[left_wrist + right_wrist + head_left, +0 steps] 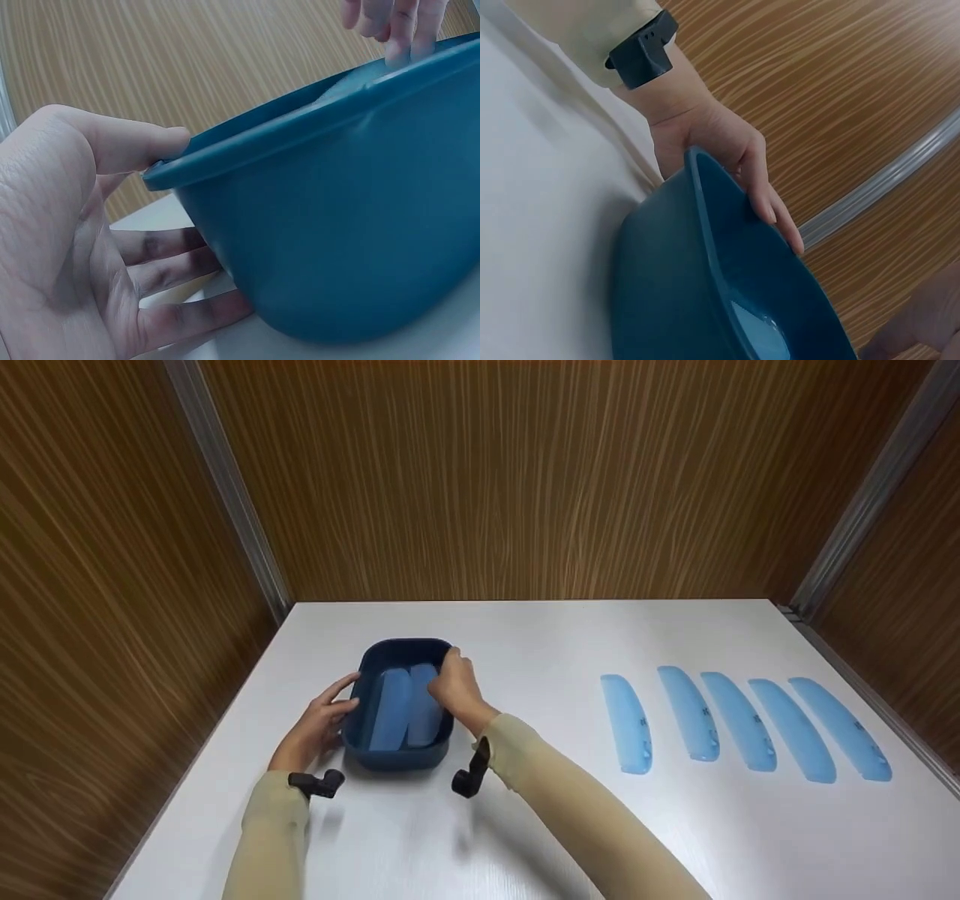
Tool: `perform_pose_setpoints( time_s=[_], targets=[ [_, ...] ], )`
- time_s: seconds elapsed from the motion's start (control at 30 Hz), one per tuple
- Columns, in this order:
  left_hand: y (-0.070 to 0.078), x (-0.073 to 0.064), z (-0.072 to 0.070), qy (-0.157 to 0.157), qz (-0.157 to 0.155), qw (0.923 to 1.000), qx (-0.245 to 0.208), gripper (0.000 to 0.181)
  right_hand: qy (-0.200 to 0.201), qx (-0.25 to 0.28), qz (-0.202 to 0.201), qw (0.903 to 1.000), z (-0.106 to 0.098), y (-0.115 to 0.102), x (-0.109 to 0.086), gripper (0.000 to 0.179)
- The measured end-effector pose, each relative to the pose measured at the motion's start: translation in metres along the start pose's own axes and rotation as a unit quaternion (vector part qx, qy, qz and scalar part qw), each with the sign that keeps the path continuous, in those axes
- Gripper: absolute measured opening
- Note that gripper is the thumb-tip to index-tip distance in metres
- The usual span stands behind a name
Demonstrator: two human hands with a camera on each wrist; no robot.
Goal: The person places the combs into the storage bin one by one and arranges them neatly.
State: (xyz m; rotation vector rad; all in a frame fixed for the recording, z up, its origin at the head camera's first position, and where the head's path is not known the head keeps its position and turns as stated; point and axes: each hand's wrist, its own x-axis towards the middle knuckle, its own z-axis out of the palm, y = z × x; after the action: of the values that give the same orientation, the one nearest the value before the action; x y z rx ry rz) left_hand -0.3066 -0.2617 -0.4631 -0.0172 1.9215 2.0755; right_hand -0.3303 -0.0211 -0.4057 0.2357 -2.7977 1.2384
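A dark blue basin stands on the left half of the table. My left hand grips its left side, the thumb on the rim and the other fingers against the outer wall. Two flat, curved, light-blue pieces lie side by side in the basin: the left piece and the right piece, which looks blurred. Reaching over the right rim, my right hand pinches the right piece near its upper part. Its fingertips dip behind the rim in the left wrist view, close to a light-blue edge.
On the right of the white table several more light-blue curved pieces lie in a spaced row, some with small dark marks. Wood-grain panels with metal corner strips rise at the back and both sides.
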Motion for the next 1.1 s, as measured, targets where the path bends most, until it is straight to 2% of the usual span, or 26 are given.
perform_pose_setpoints(
  time_s=[0.1,0.2,0.37,0.63,0.83,0.97,1.1],
  targets=[
    [-0.001,0.003,-0.002,0.003,0.005,1.0000,0.005,0.060,0.003,0.020,-0.003,0.9998,-0.004,0.002,0.000,0.041],
    [-0.008,0.008,-0.006,0.014,0.009,0.9998,0.009,0.058,-0.008,0.074,0.008,0.9972,-0.006,0.005,-0.001,0.027],
    [-0.009,0.009,-0.007,0.016,0.012,0.9998,0.008,0.058,-0.033,0.172,0.046,0.9835,-0.008,0.008,-0.004,0.033],
    [-0.019,0.005,-0.010,0.004,0.041,0.9992,-0.002,0.054,-0.042,0.237,0.074,0.9679,-0.009,0.016,-0.009,0.040],
    [-0.027,0.006,-0.014,0.000,0.051,0.9987,0.000,0.053,-0.052,0.321,0.074,0.9429,-0.010,0.026,-0.011,0.049],
    [-0.023,0.007,-0.014,-0.006,0.050,0.9987,-0.003,0.053,-0.053,0.360,0.080,0.9281,-0.012,0.033,-0.009,0.048],
    [-0.015,0.002,-0.012,-0.020,0.054,0.9983,-0.005,0.054,-0.069,0.375,0.087,0.9203,-0.016,0.037,-0.008,0.047]
  ],
)
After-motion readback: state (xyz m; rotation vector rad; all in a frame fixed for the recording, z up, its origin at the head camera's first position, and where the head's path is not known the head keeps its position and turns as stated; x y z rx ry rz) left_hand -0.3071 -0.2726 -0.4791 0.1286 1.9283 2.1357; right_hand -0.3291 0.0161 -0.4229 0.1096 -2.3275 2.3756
